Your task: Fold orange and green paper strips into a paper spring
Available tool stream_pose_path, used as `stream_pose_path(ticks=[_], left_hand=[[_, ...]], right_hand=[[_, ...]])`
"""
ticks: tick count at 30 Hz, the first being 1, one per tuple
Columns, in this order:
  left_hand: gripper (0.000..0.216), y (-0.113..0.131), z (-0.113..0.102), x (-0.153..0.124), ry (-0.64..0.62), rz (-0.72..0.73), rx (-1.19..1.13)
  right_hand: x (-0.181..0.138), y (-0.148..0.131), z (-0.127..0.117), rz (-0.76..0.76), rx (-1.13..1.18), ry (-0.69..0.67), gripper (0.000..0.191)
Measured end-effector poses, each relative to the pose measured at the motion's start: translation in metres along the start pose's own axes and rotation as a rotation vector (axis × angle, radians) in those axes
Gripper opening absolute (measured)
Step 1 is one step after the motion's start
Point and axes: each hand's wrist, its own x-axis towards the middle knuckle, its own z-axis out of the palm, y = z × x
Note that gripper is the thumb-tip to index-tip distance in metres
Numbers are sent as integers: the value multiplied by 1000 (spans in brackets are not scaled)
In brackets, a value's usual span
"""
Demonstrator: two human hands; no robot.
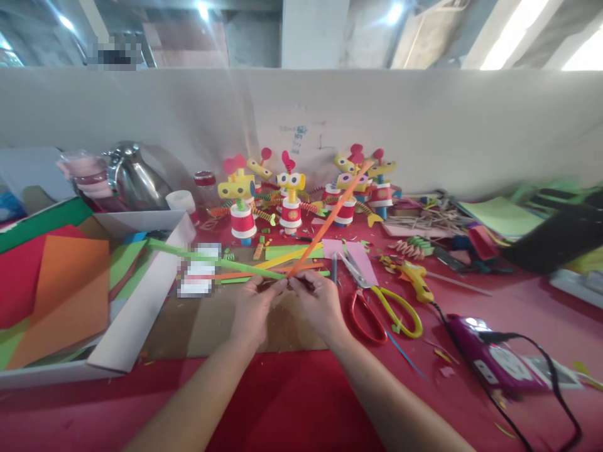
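My left hand (258,307) pinches the near end of a long green paper strip (217,258), which stretches away to the left. Close beside it, my right hand (316,304) is closed on the lower end of an orange paper strip (330,216) that slants up to the right. The two strips meet at my fingertips, where the joint itself is mostly covered. Below the hands lies a piece of brown cardboard (207,333). More orange, yellow and green strips (294,256) rest just beyond it. Scissors (362,279) with one red and one yellow handle lie right of my right hand.
Several paper figures (289,210) with cup bodies stand along the back. At left is a white box (136,320) of coloured paper, with a steel jug (134,172) behind. A yellow glue gun (417,279) and a purple power strip (499,358) with a black cable lie right.
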Motion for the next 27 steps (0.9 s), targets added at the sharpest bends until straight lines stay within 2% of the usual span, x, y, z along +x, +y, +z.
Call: stream_pose_path(ticks=[8, 11, 15, 20, 24, 27], left_hand=[[22, -1, 1, -1, -42, 17, 104], [21, 0, 1, -1, -30, -75, 32], [25, 0, 2, 0, -1, -120, -99], [33, 3, 2, 1, 70, -157, -262], [28, 3, 1, 2, 57, -129, -316], [27, 1, 1, 2, 71, -130, -331]], right_hand=[[-2, -5, -4, -114, -214, -19, 14], [-2, -3, -2, -97, -141, -24, 9], [-4, 1, 1, -66, -48, -8, 25], [-7, -4, 4, -82, 35, -49, 15], [-7, -15, 1, -116, -99, -81, 9], [-7, -18, 0, -182, -228, -83, 15]])
